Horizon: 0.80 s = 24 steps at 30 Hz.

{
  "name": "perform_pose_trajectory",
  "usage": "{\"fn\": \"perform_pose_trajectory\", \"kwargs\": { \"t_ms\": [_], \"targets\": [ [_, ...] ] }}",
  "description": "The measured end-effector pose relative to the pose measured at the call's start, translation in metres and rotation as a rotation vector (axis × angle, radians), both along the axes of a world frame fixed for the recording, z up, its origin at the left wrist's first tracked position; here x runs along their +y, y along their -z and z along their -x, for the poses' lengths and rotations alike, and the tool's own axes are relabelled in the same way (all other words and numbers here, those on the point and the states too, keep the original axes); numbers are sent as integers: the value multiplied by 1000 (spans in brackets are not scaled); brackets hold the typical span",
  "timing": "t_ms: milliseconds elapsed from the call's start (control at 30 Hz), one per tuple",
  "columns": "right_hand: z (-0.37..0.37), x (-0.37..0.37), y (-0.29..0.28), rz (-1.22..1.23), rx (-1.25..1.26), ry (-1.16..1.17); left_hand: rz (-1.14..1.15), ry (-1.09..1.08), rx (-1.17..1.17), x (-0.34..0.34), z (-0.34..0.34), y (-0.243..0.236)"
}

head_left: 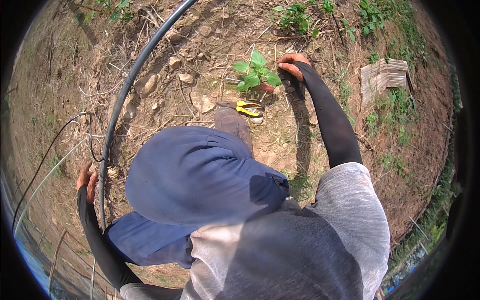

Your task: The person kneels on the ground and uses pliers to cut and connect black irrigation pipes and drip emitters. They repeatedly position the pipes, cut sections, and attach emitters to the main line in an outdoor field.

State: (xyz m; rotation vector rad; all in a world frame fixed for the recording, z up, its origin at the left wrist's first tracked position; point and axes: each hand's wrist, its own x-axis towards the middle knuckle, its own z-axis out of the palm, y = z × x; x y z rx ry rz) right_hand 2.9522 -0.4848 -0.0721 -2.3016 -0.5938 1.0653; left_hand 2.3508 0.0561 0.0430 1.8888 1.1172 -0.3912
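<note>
My left hand (87,182) is low on the left, beside the thick black hose (124,95); its fingers look slightly bent and apart, with nothing visible between them. A thin black tube (90,135) meets the hose just above that hand. My right hand (294,65) is out ahead, fingertips pressed together low over the soil; anything in them is too small to make out. Close to its left grows a leafy green plant (257,72). Partly under the leaves lies a tool with a red handle (265,87) and thin metal shaft. Yellow-and-black pliers (246,107) rest by my boot (233,122).
Stones (146,85) and dry stalks dot the brown soil. A pale ridged slab (384,77) lies at the right among weeds (395,112). More green plants (295,17) grow at the far side. My bent knee (195,170) fills the middle.
</note>
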Motion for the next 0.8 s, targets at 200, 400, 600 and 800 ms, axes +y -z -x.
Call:
{"fn": "perform_pose_trajectory", "kwargs": {
  "t_ms": [200,400,600,800],
  "targets": [
    [-10,-1,0,32,28,-26,14,-18,-20,2,5,2],
    [-9,8,-17,52,-55,-84,20,-25,-5,1,3,1],
    [-8,6,-15,-23,-270,-175,55,-26,-26,3,4,3],
    [4,13,-22,-177,-307,-89,66,-40,-38,4,7,5]
  ]
}}
